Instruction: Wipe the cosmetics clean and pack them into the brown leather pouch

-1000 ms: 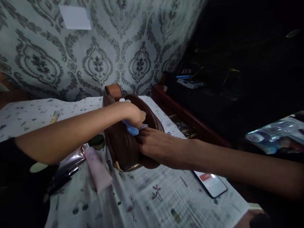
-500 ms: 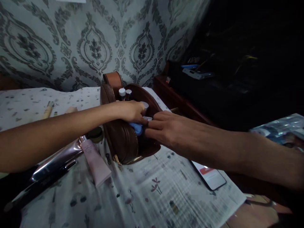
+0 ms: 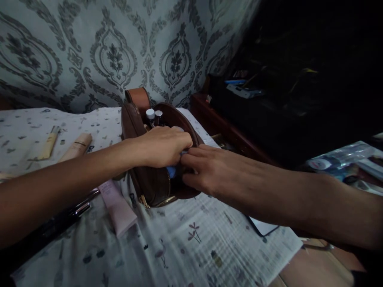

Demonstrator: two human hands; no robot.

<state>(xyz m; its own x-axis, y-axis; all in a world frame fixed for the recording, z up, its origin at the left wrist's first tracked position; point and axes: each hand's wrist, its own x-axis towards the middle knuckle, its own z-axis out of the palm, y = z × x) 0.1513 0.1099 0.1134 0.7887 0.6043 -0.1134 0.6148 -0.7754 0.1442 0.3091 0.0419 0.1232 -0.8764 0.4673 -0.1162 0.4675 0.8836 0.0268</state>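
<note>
A brown leather pouch (image 3: 149,181) stands unzipped on the printed cloth, its gold zipper pull facing me. My left hand (image 3: 164,145) reaches over its opening, fingers curled in; whatever they grip is hidden. Meeting it from the right, my right hand (image 3: 206,165) has its fingers bent and drawn together inside the opening, and I cannot make out what is between them. Under my left hand shows a bit of blue material (image 3: 171,171). Behind it, a white-capped bottle (image 3: 150,114) and a silver-capped bottle (image 3: 158,116) stand in the pouch.
Left of the pouch lie a pink tube (image 3: 118,209), a beige tube (image 3: 77,145) and a small yellow tube (image 3: 49,142). A phone (image 3: 263,226) lies partly under my right forearm. Clear plastic packaging (image 3: 344,157) sits at right. Patterned curtain (image 3: 116,59) hangs behind.
My left hand has shifted right and turned, its fingers now curled against my right fingers. The white item seen between the hands is now hidden, and less of the blue material shows.
</note>
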